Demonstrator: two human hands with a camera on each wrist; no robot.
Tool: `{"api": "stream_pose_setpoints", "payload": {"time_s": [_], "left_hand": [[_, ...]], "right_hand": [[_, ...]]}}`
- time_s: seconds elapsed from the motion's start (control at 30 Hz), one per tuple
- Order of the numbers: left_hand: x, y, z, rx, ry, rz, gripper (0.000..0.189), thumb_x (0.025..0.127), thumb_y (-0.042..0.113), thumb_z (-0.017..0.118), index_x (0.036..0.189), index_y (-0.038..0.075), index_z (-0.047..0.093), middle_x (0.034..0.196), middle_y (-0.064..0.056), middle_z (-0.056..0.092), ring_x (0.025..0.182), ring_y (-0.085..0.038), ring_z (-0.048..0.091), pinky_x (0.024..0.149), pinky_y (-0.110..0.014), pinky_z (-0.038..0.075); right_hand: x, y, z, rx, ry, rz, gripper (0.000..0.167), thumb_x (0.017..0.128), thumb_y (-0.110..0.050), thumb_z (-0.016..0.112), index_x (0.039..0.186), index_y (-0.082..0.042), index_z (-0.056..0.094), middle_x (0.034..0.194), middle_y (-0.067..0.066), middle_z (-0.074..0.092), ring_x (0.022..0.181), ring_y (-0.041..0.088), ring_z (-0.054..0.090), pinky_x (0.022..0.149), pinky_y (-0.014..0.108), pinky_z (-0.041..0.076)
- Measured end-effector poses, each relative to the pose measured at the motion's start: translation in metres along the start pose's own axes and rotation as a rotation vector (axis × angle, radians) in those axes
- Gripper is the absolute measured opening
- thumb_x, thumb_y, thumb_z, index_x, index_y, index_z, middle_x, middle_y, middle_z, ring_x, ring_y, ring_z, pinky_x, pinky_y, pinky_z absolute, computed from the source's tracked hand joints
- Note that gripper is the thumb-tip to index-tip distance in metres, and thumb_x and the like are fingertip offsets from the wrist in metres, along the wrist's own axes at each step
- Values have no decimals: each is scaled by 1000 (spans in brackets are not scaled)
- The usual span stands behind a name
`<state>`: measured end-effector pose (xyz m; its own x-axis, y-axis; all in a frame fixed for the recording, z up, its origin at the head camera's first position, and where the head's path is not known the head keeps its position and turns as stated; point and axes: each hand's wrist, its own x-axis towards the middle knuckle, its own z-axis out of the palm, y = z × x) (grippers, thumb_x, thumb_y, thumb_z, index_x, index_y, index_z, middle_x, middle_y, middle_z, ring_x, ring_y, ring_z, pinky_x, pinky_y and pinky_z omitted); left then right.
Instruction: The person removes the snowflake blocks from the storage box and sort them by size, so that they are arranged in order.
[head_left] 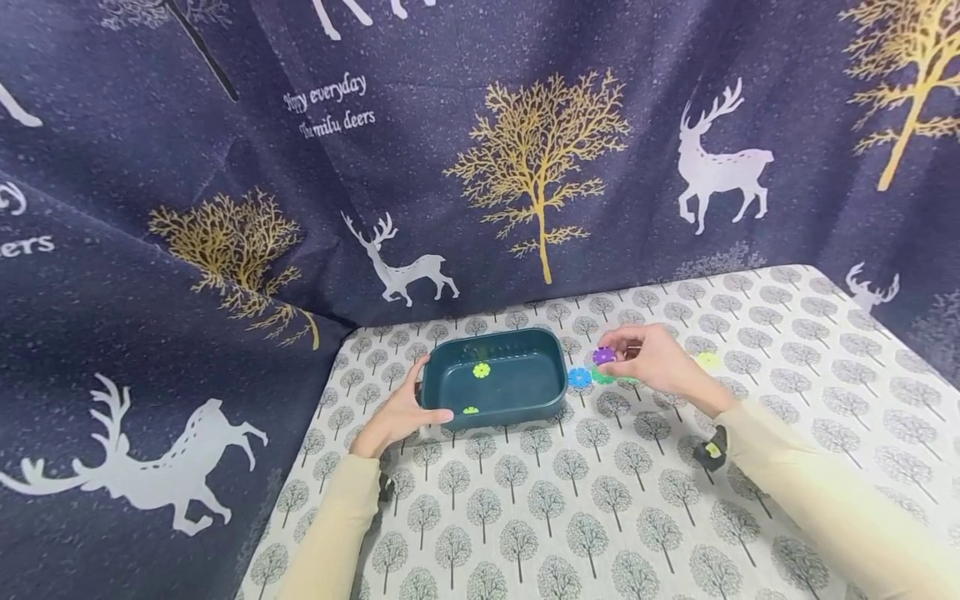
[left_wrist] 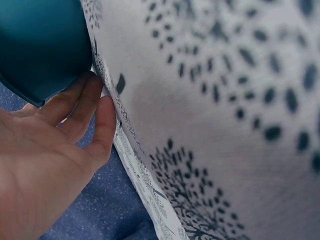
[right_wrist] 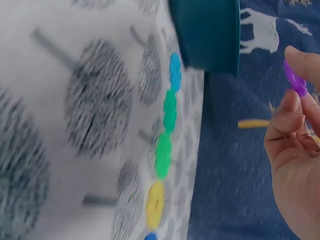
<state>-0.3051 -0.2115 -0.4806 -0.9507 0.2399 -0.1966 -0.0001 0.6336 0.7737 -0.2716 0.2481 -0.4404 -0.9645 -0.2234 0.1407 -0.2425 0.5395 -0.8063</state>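
A dark teal rectangular dish [head_left: 517, 413] stands on the table, with two yellow-green notched discs [head_left: 481, 370] inside; its near wall partly hides one. My left hand [head_left: 401, 414] grips the dish's left end, thumb along the near rim and fingers against the outer side. Between thumb and fingertips, my right hand [head_left: 651, 360] pinches a purple snowflake disc [right_wrist: 295, 80], raised over the table right of the dish. Beneath that hand lies a row of similar discs: a blue one [head_left: 580, 377] beside the dish, a teal-green one [right_wrist: 170, 111], a green one [right_wrist: 163, 155] and a yellow one [right_wrist: 155, 205].
A pale cloth with printed trees [head_left: 547, 500] covers the table. A pale yellow disc [head_left: 708, 360] lies right of my right hand, and part of a dark blue disc [right_wrist: 151, 236] shows at the row's end. Behind and left hangs a navy curtain [head_left: 420, 158] with deer and trees.
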Motion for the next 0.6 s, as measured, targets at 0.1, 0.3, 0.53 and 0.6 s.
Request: {"api": "stream_pose_setpoints", "payload": {"time_s": [0.1,0.3,0.53,0.6], "left_hand": [[0,1,-1,5,5,-3,131,80,35,98,176,37,9,180,-27,22,162,-57,30,127,-79,29],[-1,-1,-3,3,6,1,131,79,35,98,176,36,10,180,-28,23,161,-57,32,128,-78,29],[-1,0,-3,-11,-8,-7,130,80,38,98,176,39,10,183,-22,18,164,-54,27,129,-76,31],[0,0,-3,-16,-6,-7,130,80,37,98,176,40,10,183,-23,18,165,-54,26,129,-77,30]], "right_hand": [[-8,10,-13,-3,18,25,46,88,-19,91,128,-2,77,102,11,78,84,12,70,72,22,62],[-20,34,-39,-42,83,71,48,90,-24,91,131,-3,76,108,11,79,90,0,71,79,16,62],[-37,60,-78,-156,130,126,53,94,-34,88,135,-5,74,115,15,80,88,-15,63,79,11,55],[-40,67,-89,-171,137,139,54,94,-35,88,136,-5,74,112,12,81,87,-13,63,76,15,56]]}}
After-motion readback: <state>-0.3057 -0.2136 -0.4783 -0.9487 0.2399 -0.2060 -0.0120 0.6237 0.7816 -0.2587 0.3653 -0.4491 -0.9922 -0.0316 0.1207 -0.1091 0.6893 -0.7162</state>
